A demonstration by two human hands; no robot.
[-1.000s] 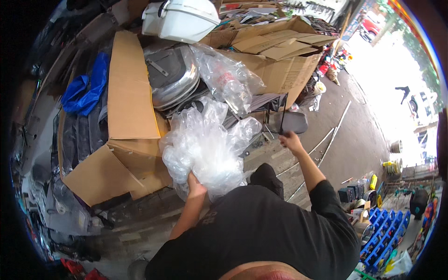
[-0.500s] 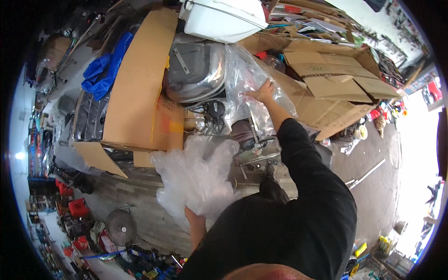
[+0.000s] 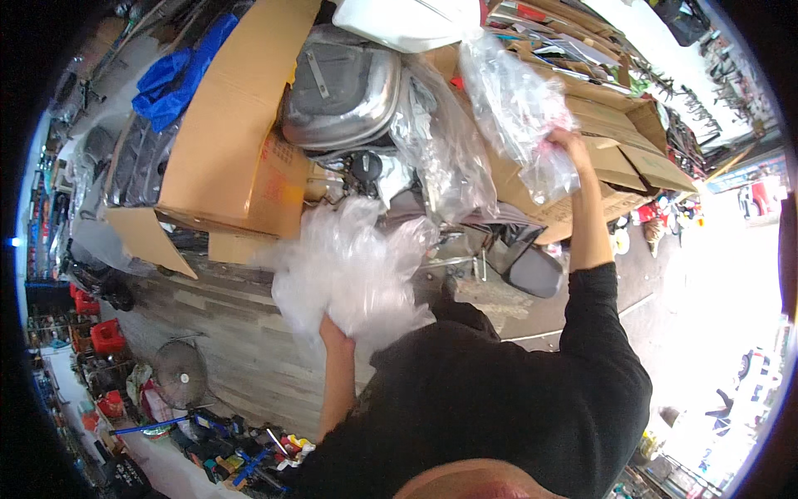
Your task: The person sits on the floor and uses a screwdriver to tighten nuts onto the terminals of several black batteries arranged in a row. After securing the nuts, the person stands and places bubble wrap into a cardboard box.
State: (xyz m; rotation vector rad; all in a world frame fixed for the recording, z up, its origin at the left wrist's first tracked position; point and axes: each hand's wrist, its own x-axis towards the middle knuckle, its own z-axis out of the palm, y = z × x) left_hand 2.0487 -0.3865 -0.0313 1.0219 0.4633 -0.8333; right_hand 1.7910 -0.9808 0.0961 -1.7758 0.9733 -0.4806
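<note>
A large bunched wad of clear plastic bags (image 3: pixel 353 270) is gripped at its lower edge by my left hand (image 3: pixel 337 333), low at the centre. My right hand (image 3: pixel 565 143) is raised to the right with its fingers closed on another clear plastic bag (image 3: pixel 519 104), which hangs up and to the left of it. More clear plastic sheeting (image 3: pixel 449 154) drapes down beside a grey-and-chrome hard case (image 3: pixel 341 96). Some of my fingertips are hidden in the plastic.
A tall open cardboard box (image 3: pixel 220 125) stands left, with blue plastic (image 3: pixel 179 75) behind it. Flattened cardboard (image 3: pixel 619 154) is piled right. A white case (image 3: pixel 407 21) sits at the far side. A fan (image 3: pixel 180 374) stands lower left, near red containers (image 3: pixel 106 336).
My right hand has moved right and up, lifting a clear plastic bag off the pile beside the hard case. My left hand still holds its wad, shifted slightly left and up.
</note>
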